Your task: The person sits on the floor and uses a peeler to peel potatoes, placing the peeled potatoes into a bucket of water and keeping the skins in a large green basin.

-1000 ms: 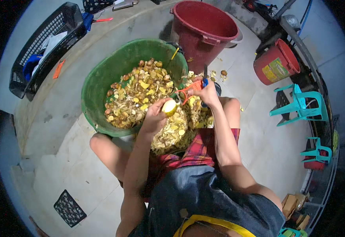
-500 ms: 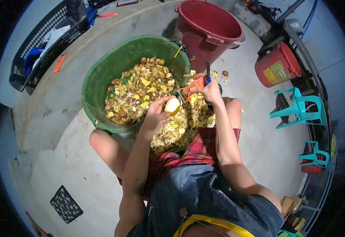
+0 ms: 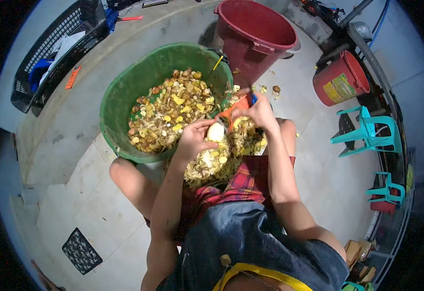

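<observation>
We see the left hand [image 3: 192,139] closed around a pale oval piece [image 3: 216,132], thumb below it and fingers at its upper left. Its long axis runs roughly fore and aft. The right hand [image 3: 260,114] is closed on an orange tool [image 3: 239,105], whose head sits just beyond and right of the piece; whether they touch, we cannot tell. The hands are near but apart, the left nearer the piece. Below lies a heap of peelings [image 3: 213,161] before our lap. The green tub [image 3: 116,112] borders the left hand's far side, its right rim near both hands; a red bin [image 3: 243,57] stands farther ahead. Open floor [image 3: 326,194] lies rightward.
</observation>
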The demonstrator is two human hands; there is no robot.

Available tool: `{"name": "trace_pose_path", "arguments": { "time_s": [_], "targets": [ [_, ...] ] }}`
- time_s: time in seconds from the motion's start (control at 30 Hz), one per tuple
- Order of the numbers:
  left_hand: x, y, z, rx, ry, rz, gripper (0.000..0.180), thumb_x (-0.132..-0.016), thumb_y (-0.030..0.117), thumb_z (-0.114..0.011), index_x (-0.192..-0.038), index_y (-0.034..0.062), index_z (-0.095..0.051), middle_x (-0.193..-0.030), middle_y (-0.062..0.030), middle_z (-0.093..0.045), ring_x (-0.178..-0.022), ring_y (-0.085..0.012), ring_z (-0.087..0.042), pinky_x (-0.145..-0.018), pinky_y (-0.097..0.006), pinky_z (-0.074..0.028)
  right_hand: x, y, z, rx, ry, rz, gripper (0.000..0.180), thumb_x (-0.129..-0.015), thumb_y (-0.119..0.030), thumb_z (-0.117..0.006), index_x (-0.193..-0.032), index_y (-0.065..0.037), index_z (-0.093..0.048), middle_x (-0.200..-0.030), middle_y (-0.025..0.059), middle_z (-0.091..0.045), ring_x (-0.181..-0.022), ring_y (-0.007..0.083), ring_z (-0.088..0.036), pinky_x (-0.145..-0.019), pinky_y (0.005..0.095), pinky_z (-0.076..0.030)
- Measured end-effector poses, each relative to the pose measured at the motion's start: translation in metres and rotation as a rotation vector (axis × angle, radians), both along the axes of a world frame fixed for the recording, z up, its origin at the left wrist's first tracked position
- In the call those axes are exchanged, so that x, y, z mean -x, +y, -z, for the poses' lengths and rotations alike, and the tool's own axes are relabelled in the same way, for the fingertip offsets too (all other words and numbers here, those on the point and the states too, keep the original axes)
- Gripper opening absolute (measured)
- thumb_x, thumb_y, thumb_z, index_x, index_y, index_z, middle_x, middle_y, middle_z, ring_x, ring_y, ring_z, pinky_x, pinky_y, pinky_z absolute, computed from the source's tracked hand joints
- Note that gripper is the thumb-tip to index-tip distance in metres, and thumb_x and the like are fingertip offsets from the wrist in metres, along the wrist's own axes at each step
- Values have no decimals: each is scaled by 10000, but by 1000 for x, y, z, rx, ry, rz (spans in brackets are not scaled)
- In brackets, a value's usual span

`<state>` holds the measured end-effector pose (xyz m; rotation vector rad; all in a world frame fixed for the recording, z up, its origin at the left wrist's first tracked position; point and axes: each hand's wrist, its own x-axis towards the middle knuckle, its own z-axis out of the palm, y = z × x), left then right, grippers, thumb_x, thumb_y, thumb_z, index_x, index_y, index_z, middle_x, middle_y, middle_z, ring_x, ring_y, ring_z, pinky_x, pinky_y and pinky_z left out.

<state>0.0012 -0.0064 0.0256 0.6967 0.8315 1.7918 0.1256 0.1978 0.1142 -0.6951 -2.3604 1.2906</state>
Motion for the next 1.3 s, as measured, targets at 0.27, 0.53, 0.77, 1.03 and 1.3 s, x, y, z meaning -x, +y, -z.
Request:
{"name": "trace_pose_path", "arguments": {
  "time_s": [0.27,0.53,0.77,1.03,1.3],
  "targets": [
    [1,1,3,-86,-35,-41,667,-681,-67,-782,-1276,-77,-481,-1174,-122,-587,-1067,-178,-590,-944,-300,-490,2,-16,5,-69,54,-69,596,-562,-222,-930,-1044,-15,-646,-994,61,-675,-907,152,-620,-862,299,-485],
    [-3,-1,7,-68,-92,-66,690,-720,-15,-786,-1316,-71,-445,-1247,-109,-531,-1128,-169,-551,-938,-293,-496,2,-25,9,53,91,-51,591,-542,-205,-942,-1023,-34,-645,-917,12,-631,-846,130,-578,-804,281,-470],
    [-2,0,-2,-63,-183,-110,665,-737,13,-722,-1324,-69,-421,-1196,-108,-552,-1107,-184,-556,-978,-304,-460,7,-22,12,152,201,-37,583,-534,-209,-936,-1007,-23,-649,-876,32,-650,-823,137,-592,-786,295,-485],
    [-7,3,-6,-110,-243,-108,652,-780,-39,-694,-1357,-60,-392,-1188,-94,-547,-1096,-159,-555,-914,-248,-483,5,-14,17,155,198,-38,581,-537,-169,-926,-1012,3,-640,-992,47,-652,-891,146,-608,-852,287,-480],
    [-4,-1,-9,-80,-270,-128,641,-765,-46,-685,-1337,-90,-400,-1203,-120,-557,-1092,-190,-572,-963,-301,-479,6,-15,20,196,154,-17,599,-530,-190,-937,-1022,-23,-639,-926,25,-650,-839,122,-589,-800,294,-477]
  ]
}}
